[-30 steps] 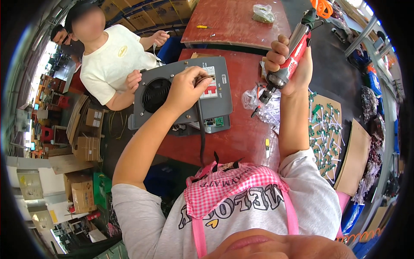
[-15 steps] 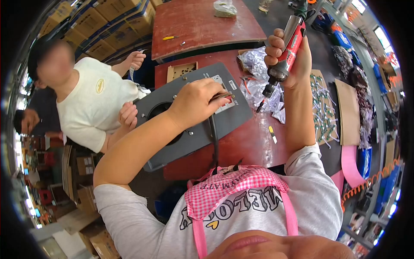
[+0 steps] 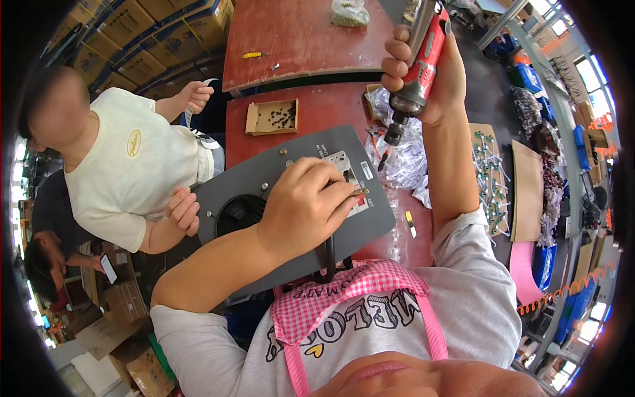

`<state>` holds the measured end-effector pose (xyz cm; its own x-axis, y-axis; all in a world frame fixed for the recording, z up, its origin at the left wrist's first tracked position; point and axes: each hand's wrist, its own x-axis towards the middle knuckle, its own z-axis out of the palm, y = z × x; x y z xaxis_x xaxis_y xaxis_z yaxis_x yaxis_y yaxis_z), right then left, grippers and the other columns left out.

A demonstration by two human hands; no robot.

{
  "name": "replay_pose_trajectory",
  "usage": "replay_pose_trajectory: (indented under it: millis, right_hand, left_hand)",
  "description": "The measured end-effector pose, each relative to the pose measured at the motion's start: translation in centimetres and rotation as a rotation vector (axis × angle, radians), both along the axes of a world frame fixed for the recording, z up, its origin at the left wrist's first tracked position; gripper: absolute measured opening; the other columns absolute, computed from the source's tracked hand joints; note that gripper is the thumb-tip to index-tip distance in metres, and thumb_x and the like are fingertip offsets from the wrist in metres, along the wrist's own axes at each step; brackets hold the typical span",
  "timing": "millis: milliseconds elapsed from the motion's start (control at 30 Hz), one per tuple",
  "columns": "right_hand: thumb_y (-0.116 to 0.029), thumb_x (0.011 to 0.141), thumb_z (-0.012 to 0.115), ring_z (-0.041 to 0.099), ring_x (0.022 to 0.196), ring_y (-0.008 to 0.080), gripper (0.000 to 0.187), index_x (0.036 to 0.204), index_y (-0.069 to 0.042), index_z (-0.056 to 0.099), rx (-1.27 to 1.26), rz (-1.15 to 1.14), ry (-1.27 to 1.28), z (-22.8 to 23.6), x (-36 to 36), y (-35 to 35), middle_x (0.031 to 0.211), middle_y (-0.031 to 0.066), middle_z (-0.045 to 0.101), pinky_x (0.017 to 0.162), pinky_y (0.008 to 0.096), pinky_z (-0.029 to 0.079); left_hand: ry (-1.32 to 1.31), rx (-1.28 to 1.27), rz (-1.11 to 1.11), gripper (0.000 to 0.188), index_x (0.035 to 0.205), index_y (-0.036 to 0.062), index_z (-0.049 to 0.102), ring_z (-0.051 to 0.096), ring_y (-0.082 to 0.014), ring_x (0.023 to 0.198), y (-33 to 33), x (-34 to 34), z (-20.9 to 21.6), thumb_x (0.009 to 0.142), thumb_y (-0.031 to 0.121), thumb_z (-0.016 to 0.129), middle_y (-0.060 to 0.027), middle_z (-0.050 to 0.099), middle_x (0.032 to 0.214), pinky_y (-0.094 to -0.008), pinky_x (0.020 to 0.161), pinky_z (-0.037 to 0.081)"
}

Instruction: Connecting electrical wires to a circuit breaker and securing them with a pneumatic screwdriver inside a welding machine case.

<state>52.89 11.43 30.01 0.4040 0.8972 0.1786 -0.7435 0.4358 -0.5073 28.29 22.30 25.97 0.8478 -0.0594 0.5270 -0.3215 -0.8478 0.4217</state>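
A red and silver powered screwdriver [image 3: 423, 66] is in my right hand [image 3: 444, 83], raised over the bench, fingers wrapped round its body. Its bit points down and to the left, clear of the panel. My left hand [image 3: 307, 198] rests over a dark grey panel [image 3: 370, 212], bent at the fingers. Its fingertips pinch together beside a red rocker switch on a silver plate [image 3: 340, 165]; what small piece they hold is too hidden to name. The panel also has a round black opening [image 3: 241, 213] and several bolts, and a thick black cable [image 3: 329, 255] comes off its near side.
Across the panel, a co-worker in a cream shirt [image 3: 126, 159] keeps one hand [image 3: 182, 210] at its left edge. Beyond lie a small box of dark screws [image 3: 272, 118], clear plastic bags [image 3: 400, 152] and a yellow-black cutter [image 3: 411, 223]. An orange coiled hose [image 3: 562, 291] hangs at right.
The screwdriver has shifted left and slightly up in view. My left hand and the panel appear lower; the left fingers stay at the switch plate. The view itself has moved.
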Motion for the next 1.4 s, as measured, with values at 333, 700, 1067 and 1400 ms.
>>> replay_pose_trajectory:
  millis: [333, 700, 1067, 1400]
  right_hand:
    - [-0.078, 0.087, 0.034, 0.067, 0.062, 0.0357, 0.086, 0.098, 0.002, 0.062, -0.104, 0.264, 0.141, -0.7, 0.9, 5.8, 0.079, 0.0189, 0.066, 0.054, 0.0449, 0.058]
    - [-0.079, 0.089, 0.024, 0.068, 0.064, 0.0370, 0.094, 0.100, 0.006, 0.062, -0.050, 0.411, 0.139, -0.8, -0.7, 7.1, 0.080, 0.0237, 0.067, 0.055, 0.0415, 0.059]
    - [-0.081, 0.087, 0.021, 0.068, 0.062, 0.0366, 0.097, 0.097, 0.007, 0.061, -0.155, 0.408, 0.020, -0.4, -1.7, 8.3, 0.078, 0.0249, 0.066, 0.053, 0.0410, 0.059]
    - [-0.084, 0.085, 0.018, 0.066, 0.052, 0.0297, 0.098, 0.090, 0.003, 0.061, -0.178, 0.620, 0.012, 0.5, -2.5, 9.5, 0.067, 0.0190, 0.064, 0.042, 0.0332, 0.054]
  left_hand:
    - [0.107, 0.032, 0.010, 0.022, 0.086, 0.0065, 0.072, 0.066, -0.0260, 0.082, -0.5, 1.0, 1.1, 0.066, 0.011, 0.080, -0.0026, 0.067, 0.082, -0.0340, 0.075, 0.056]
    - [0.100, -0.014, -0.003, 0.027, 0.086, 0.0041, 0.070, 0.065, -0.0275, 0.085, -0.3, 0.7, 0.7, 0.062, 0.009, 0.081, -0.0048, 0.065, 0.081, -0.0369, 0.078, 0.058]
    - [0.090, -0.009, -0.007, 0.026, 0.086, 0.0035, 0.070, 0.065, -0.0274, 0.085, -0.2, 0.6, 0.7, 0.062, 0.008, 0.080, -0.0048, 0.065, 0.081, -0.0360, 0.078, 0.057]
    - [0.108, -0.003, -0.011, 0.024, 0.086, 0.0037, 0.071, 0.065, -0.0277, 0.085, -0.2, 0.8, 1.0, 0.064, 0.008, 0.080, -0.0041, 0.066, 0.081, -0.0356, 0.077, 0.057]
